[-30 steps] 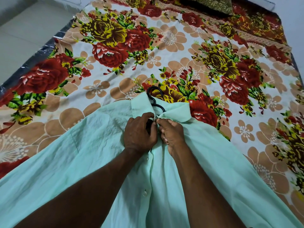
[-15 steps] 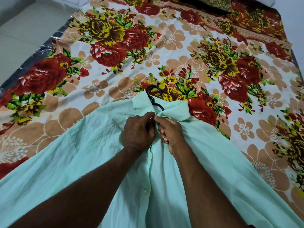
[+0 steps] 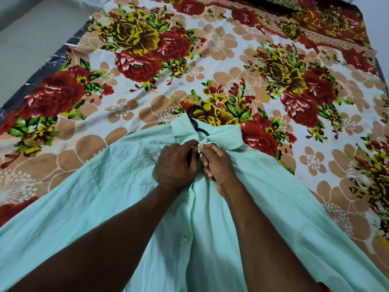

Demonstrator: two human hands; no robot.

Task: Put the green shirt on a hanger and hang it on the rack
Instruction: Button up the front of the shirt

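The green shirt is spread front-up on the bed's floral sheet. A black hanger hook is seen protruding from its collar. The placket fabric below the collar is pinched by the left hand and right hand.

A home bedroom: a flowered bedsheet covers the bed.

The green shirt lies spread on a floral bedsheet, collar toward 12 o'clock. A black hanger hook pokes out of the collar opening. The left hand and right hand meet just below the collar, both pinching the shirt's front edges together. Buttons run toward 6 o'clock.
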